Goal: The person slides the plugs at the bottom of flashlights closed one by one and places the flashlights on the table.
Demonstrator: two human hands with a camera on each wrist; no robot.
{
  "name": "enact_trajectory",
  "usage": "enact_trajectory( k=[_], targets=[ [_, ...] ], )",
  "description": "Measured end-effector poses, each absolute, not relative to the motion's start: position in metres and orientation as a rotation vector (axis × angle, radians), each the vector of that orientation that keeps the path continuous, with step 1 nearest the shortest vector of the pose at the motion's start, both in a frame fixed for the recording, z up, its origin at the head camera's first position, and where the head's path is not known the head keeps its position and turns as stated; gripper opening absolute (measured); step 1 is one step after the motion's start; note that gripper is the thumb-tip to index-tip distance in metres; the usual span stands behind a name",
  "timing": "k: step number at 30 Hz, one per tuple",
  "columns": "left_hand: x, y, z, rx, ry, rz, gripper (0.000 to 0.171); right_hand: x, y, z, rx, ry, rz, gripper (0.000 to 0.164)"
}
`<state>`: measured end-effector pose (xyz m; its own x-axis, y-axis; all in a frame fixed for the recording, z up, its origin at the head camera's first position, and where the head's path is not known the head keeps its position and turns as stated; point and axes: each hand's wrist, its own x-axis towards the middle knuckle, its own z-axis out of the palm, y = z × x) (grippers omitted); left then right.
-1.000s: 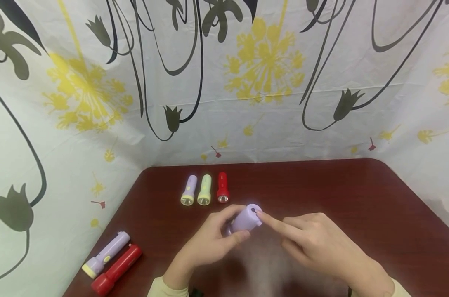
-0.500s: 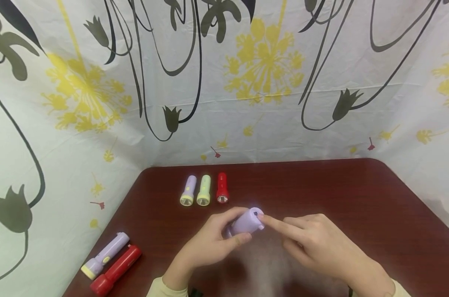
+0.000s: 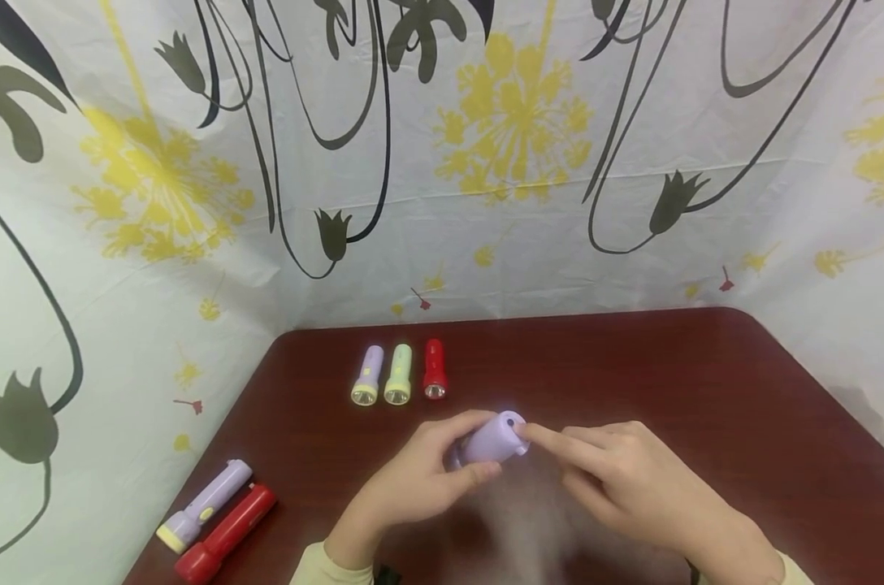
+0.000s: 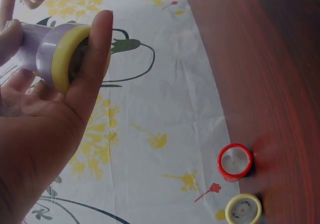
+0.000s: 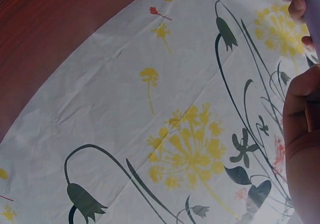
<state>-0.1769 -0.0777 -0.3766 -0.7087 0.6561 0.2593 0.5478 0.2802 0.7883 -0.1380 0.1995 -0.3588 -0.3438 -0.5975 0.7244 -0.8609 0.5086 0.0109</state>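
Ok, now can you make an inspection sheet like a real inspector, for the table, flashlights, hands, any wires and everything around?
Surface: dark red-brown table; hazy pale patch at the near side, cause unclear.
Job's things: held purple flashlight, dark spot on its tail end.
Clutter: small purple flashlight, small green flashlight and small red flashlight in a back row; long purple flashlight and long red flashlight toward the left.
Hands: left hand grips the held flashlight; right hand points its index finger at the tail end.
Cables: nothing seen.
Surroundings: flower-patterned white sheet behind and beside the table.

Held flashlight (image 3: 490, 443): smooth plastic; tabletop (image 3: 632, 366): glossy wood-look; backdrop (image 3: 413, 175): creased sheet.
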Motion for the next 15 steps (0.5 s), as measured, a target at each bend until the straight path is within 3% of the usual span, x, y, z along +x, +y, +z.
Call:
enact_trajectory(
  k=[15],
  targets=[
    [-0.189, -0.067, -0.375, 0.629, 2.851, 1.204, 0.047, -0.137, 0.208, -0.366, 1.114, -2.189, 0.385, 0.053]
  ],
)
